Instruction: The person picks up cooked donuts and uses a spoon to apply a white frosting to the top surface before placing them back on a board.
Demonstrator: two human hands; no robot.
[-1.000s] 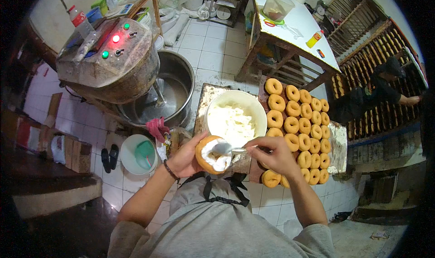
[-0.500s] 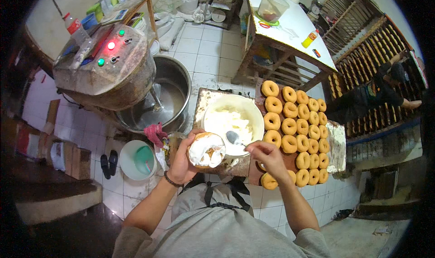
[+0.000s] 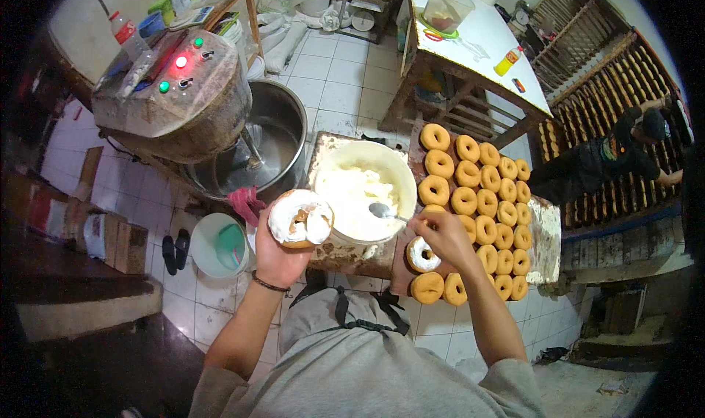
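Observation:
My left hand holds a doughnut whose upper face is mostly coated in white cream, with some bare brown around the hole. In my right hand is a metal spoon, its bowl over the cream in a white tub. Thick pale cream lies inside that tub, smeared up its wall. Right of the tub, rows of plain doughnuts cover a brown board. One cream-topped doughnut sits among them, below my right hand.
A large mixer with lit buttons and a steel bowl stands at left. A white bucket and dark sandals are on the floor. Behind the doughnuts is a white-topped table. At far right a person works beside racks.
The doughnut in my left hand has moved left, away from the tub, and is tilted differently. My right hand and spoon have shifted slightly. The cream-topped doughnut on the board has come into view.

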